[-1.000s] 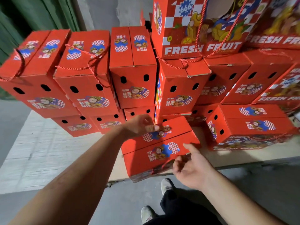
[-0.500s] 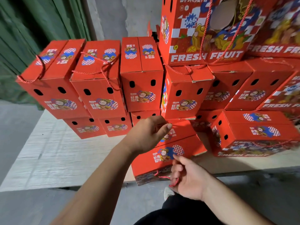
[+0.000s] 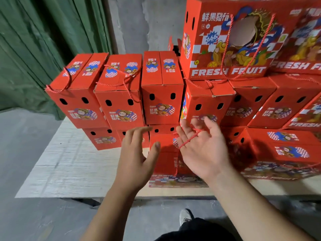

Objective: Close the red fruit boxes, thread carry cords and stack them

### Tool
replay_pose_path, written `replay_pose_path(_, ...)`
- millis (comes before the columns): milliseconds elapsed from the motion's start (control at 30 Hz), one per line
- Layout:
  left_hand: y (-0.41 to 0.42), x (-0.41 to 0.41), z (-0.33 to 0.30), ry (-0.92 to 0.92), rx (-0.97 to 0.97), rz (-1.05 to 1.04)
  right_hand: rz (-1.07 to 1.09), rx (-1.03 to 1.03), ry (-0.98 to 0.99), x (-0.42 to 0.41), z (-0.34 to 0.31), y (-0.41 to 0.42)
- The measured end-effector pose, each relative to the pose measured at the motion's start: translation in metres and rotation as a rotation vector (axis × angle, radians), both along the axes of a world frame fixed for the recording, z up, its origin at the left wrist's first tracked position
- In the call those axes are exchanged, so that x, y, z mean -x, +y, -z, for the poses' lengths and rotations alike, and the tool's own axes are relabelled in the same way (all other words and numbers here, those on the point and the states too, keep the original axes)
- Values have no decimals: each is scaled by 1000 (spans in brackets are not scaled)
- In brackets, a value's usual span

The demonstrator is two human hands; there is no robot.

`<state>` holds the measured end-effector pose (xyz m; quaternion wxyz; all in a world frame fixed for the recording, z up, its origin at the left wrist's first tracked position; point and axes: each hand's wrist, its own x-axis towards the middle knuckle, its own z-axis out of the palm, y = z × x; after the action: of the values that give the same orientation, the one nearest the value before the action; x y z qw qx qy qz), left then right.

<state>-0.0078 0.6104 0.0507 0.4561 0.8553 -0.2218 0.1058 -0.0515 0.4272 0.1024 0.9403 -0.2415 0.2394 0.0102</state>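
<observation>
1. Step in hand: looks like cord handling on the nearest red box (image 3: pixel 166 164), which sits at the front edge of the wooden platform (image 3: pixel 73 171), just before the stacked boxes (image 3: pixel 161 94).
2. Right hand (image 3: pixel 203 150): palm up, fingers spread; the red carry cord (image 3: pixel 188 139) lies across the fingers and drops to the box. Draped, not gripped.
3. Left hand (image 3: pixel 137 157): spread flat beside the box, holding nothing.
4. Next, my guess: close the fingers on the cord, then lift the box by it onto the stack.
</observation>
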Motion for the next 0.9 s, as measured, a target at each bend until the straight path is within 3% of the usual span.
replay_pose_path(133,5,8,32,263,-92,18,-111,122,9,3,-8,5)
replay_pose_path(267,5,13,46,124,-31,-24,-95,134,-211,-6,-34,-24)
replay_pose_path(333,2,14,53,85,-83,-117,-153,264,-201,-8,-36,-21)
replay_pose_path(400,0,16,62,174,-96,-173,-269,393,-159,-8,-37,-13)
replay_pose_path(500,7,13,74,238,-3,-199,-374,493,-226,-3,-32,-7)
replay_pose_path(600,8,9,80,272,201,-266,-328,582,-310,0,-34,-19)
replay_pose_path(700,-4,4,96,400,156,-238,-454,911,-143,-4,-24,-44)
replay_pose_path(800,-17,6,112,736,215,-115,-754,1304,21,-3,-4,-76)
replay_pose_path(833,-21,8,118,792,277,-95,-711,1457,54,-3,5,-92)
replay_pose_path(900,-26,8,128,788,337,-71,-421,1709,173,-1,27,-128)
